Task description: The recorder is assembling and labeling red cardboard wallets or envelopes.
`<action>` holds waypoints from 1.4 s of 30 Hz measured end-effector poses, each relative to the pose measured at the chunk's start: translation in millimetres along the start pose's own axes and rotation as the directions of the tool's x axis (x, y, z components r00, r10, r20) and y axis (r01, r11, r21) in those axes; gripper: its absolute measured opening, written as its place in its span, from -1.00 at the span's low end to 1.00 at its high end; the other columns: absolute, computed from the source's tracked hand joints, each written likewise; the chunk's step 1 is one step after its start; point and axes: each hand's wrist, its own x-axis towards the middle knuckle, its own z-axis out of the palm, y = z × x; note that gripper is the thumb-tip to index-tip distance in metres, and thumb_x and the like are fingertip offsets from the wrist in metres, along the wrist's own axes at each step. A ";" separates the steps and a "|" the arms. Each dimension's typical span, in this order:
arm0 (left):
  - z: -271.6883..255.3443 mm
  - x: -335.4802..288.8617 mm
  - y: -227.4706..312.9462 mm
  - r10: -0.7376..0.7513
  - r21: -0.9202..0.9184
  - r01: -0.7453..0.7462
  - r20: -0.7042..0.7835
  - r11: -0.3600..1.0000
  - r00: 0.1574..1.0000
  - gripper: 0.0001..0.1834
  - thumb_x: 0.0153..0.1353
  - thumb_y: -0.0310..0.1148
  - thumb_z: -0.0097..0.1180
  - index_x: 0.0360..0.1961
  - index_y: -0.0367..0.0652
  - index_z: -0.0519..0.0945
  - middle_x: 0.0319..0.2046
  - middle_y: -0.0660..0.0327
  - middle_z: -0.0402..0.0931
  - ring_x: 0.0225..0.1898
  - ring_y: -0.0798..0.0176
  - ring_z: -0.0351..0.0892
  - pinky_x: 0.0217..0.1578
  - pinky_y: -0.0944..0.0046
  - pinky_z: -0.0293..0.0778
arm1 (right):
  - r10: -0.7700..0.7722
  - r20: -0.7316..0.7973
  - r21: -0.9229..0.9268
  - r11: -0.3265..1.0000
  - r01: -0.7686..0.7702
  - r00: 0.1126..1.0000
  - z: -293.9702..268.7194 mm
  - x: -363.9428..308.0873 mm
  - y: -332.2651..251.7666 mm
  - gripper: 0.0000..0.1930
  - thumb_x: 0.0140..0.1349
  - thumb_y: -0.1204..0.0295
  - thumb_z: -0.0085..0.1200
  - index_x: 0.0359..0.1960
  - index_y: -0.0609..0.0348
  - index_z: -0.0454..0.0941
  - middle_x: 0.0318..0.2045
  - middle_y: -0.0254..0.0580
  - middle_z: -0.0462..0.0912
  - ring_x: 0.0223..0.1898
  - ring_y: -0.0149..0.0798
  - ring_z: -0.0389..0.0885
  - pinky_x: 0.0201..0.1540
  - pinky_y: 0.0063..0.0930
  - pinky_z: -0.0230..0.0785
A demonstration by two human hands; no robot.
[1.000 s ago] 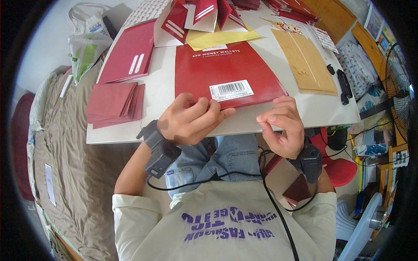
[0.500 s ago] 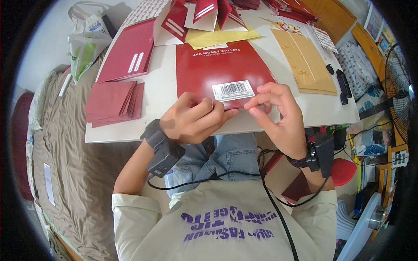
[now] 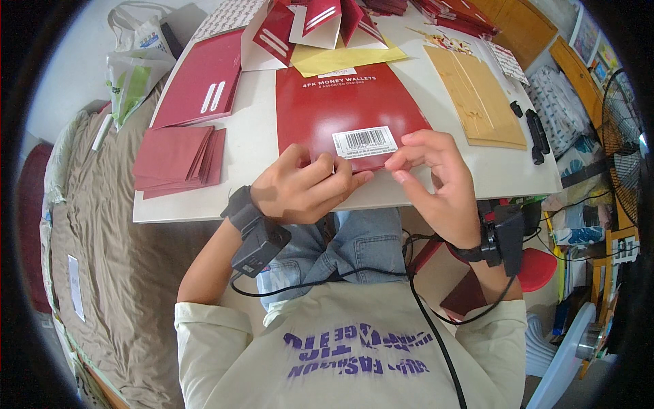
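A large dark red printed card (image 3: 340, 112) lies flat near the table's front edge, with a white barcode sticker (image 3: 365, 141) close to its near edge. My left hand (image 3: 306, 184) has its fingers curled over the card's near left edge, thumb stretched along that edge towards the right. On the near right side, my right hand (image 3: 436, 178) pinches at the card's edge with thumb and fingertips, just right of the sticker. What lies beneath my left fingers is hidden. Both wrists wear black strapped devices with cables.
To the left sit a stack of red folders (image 3: 204, 82) and smaller red-brown cards (image 3: 178, 162). Folded red-and-white cards (image 3: 272, 42) rest by a yellow sheet (image 3: 347, 58) at the back. Tan strips (image 3: 477, 102) and black pieces (image 3: 537, 131) lie right. A black cable (image 3: 354, 273) crosses my lap.
Hardly anything differs. The red card and its sticker have shifted very slightly, and my right fingertips have moved a touch to the right.
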 end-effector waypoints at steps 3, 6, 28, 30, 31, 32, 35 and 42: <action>0.0 1.1 0.0 -0.003 -0.007 0.003 -0.009 1.000 1.000 -0.53 0.05 -0.32 0.25 0.07 0.16 0.62 -0.20 0.34 0.39 -0.23 0.36 0.42 -0.36 0.34 0.46 | -0.009 0.010 -0.052 0.999 0.009 1.000 1.7 0.7 3.7 -0.59 0.12 0.73 0.07 0.02 0.24 0.33 -0.28 -0.16 0.61 -0.19 -0.32 0.62 -0.03 -0.46 0.42; 0.6 0.6 0.5 -0.010 -0.003 0.010 -0.006 1.000 1.000 -0.52 0.05 -0.32 0.25 0.07 0.16 0.61 -0.20 0.34 0.39 -0.23 0.36 0.42 -0.36 0.34 0.46 | -0.037 -0.012 -0.102 0.994 0.035 0.999 2.3 1.5 9.3 -0.61 0.11 0.72 0.08 0.00 0.25 0.37 -0.29 -0.16 0.62 -0.20 -0.30 0.62 -0.05 -0.44 0.42; 1.0 2.3 -3.9 0.005 -0.011 -0.006 -0.066 1.000 0.998 -0.55 0.12 -0.33 0.16 0.09 0.00 0.58 -0.28 0.34 0.38 -0.30 0.39 0.39 -0.44 0.37 0.35 | -0.319 0.093 -0.404 0.854 0.329 0.943 3.6 6.9 15.3 -0.63 0.12 0.63 0.13 -0.01 0.13 0.43 -0.31 -0.26 0.64 -0.29 -0.14 0.55 -0.16 -0.32 0.28; 0.9 2.5 -4.0 0.006 -0.013 -0.007 -0.065 1.000 0.998 -0.56 0.12 -0.33 0.16 0.09 0.00 0.58 -0.28 0.34 0.38 -0.30 0.40 0.39 -0.44 0.37 0.35 | -0.331 0.100 -0.423 0.839 0.341 0.938 3.2 6.7 14.1 -0.62 0.11 0.63 0.13 -0.01 0.12 0.43 -0.32 -0.26 0.63 -0.31 -0.14 0.54 -0.17 -0.31 0.28; 1.1 2.6 -4.0 0.006 -0.008 -0.007 -0.072 1.000 0.997 -0.56 0.12 -0.33 0.16 0.09 0.00 0.58 -0.29 0.34 0.38 -0.30 0.40 0.39 -0.45 0.38 0.34 | -0.336 0.101 -0.426 0.836 0.346 0.936 3.2 6.8 13.9 -0.61 0.10 0.63 0.14 -0.01 0.12 0.43 -0.32 -0.27 0.63 -0.31 -0.15 0.54 -0.17 -0.32 0.28; 1.1 2.6 -4.1 0.006 -0.004 -0.006 -0.079 1.000 0.997 -0.56 0.12 -0.33 0.16 0.09 0.01 0.59 -0.29 0.34 0.38 -0.31 0.40 0.39 -0.45 0.38 0.34 | -0.341 0.102 -0.430 0.832 0.350 0.935 3.3 6.9 13.6 -0.60 0.09 0.63 0.14 0.00 0.12 0.43 -0.33 -0.28 0.63 -0.30 -0.17 0.55 -0.17 -0.32 0.28; 0.7 2.7 -4.1 0.004 -0.009 -0.005 -0.081 1.000 0.997 -0.56 0.12 -0.33 0.16 0.08 0.01 0.59 -0.28 0.35 0.38 -0.31 0.40 0.38 -0.45 0.38 0.33 | -0.364 0.121 -0.449 0.810 0.378 0.924 3.0 8.2 9.4 -0.58 0.08 0.64 0.15 0.01 0.10 0.43 -0.33 -0.30 0.63 -0.30 -0.19 0.57 -0.16 -0.32 0.28; 0.2 2.7 -4.1 0.011 -0.007 -0.012 -0.065 1.000 0.998 -0.55 0.10 -0.32 0.15 0.08 0.03 0.58 -0.27 0.35 0.38 -0.30 0.40 0.38 -0.44 0.37 0.33 | -0.359 0.104 -0.471 0.804 0.364 0.928 4.0 7.8 11.8 -0.54 0.07 0.65 0.15 0.04 0.08 0.41 -0.33 -0.31 0.64 -0.29 -0.21 0.58 -0.12 -0.32 0.28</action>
